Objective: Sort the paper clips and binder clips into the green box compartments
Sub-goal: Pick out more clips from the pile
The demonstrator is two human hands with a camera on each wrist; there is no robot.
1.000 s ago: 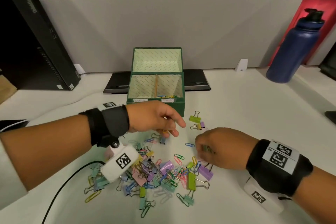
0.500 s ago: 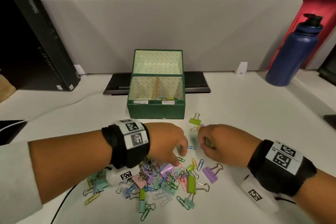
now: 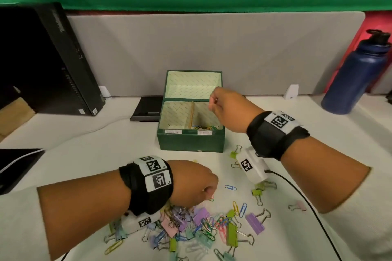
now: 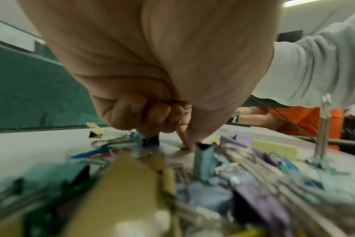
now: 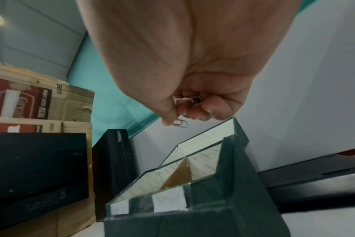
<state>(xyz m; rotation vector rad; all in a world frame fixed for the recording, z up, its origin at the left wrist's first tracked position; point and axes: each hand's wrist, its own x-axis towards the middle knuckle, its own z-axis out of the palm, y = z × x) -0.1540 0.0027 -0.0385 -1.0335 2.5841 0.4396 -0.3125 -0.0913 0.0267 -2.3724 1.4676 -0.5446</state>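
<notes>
The green box [image 3: 191,140] stands open, its lid upright, with a divider [image 3: 192,115] between two compartments. Several paper clips [image 3: 204,127] lie in the right one; the left one's floor is hidden. My right hand [image 3: 214,101] hovers over the right compartment and pinches pale paper clips [image 5: 186,100] in curled fingers, one clip [image 5: 180,123] hanging below the thumb. My left hand [image 3: 204,192] is down at the far edge of the mixed clip pile [image 3: 201,231]. Its thumb and finger pinch a small green paper clip [image 4: 184,148] on the table.
Loose binder clips [image 3: 234,154] and paper clips [image 3: 230,187] lie right of the pile. A wrist camera cable [image 3: 307,207] crosses the table there. A blue bottle [image 3: 356,76] stands back right, a black computer [image 3: 53,59] back left, a flat black device [image 3: 148,108] behind the box.
My right hand has risen from the table beside the pile to above the box's right compartment, carrying clips. My left hand stayed low at the pile and closed its fingertips on a clip.
</notes>
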